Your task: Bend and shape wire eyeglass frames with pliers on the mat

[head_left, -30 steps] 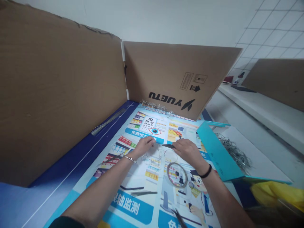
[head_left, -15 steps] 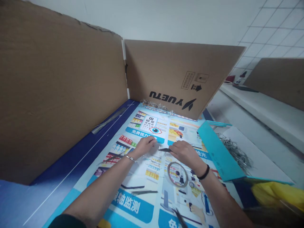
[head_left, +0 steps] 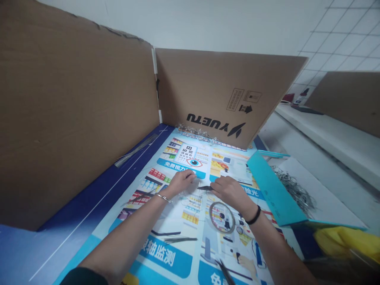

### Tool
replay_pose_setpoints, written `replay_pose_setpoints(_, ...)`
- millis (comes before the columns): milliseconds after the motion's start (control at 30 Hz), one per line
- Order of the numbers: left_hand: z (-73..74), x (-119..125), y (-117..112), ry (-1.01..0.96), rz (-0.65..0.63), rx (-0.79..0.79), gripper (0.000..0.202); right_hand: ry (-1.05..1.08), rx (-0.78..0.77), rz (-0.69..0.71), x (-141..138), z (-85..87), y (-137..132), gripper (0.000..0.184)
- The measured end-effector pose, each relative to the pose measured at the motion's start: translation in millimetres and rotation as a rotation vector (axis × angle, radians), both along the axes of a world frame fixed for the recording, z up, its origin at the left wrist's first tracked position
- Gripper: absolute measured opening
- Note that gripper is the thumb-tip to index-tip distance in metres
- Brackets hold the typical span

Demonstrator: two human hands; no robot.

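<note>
My left hand, with a silver bracelet at the wrist, is closed in a pinch at the middle of the printed sheet. Thin wire shows faintly by its fingertips, though the pinched end is too small to make out well. Just to the right, my right hand is closed around a dark pointed tool. Its tip points left at the left fingertips, with a small gap visible. Below the right hand lies a coiled ring of wire. Cut lengths of wire rest nearer to me.
Cardboard panels stand left and behind, with small clear wiry pieces along the back one. A teal box at right holds tangled wire pieces. Another dark pronged tool lies at the front; wire strips lie left.
Almost nothing differs. The right hand and its tool have shifted very slightly left; the left hand holds its place.
</note>
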State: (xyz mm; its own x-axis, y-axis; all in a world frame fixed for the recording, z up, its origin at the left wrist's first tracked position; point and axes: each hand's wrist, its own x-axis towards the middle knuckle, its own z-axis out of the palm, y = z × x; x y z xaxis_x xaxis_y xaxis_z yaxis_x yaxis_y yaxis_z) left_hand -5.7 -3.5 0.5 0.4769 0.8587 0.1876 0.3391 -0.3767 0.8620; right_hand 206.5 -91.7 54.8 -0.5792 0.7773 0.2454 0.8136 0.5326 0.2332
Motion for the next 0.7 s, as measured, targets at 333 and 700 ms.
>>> replay_pose_setpoints(333,-2.4,0,2,0.024,0.044,0.013,0.024,-0.008,-0.02,0.01,-4,4.7,-2,0.017)
replay_pose_setpoints(700,8.5,-2,1,-0.11,-0.02,-0.176,0.017,0.001,0.011,-0.032,4,6.8,-2,0.015)
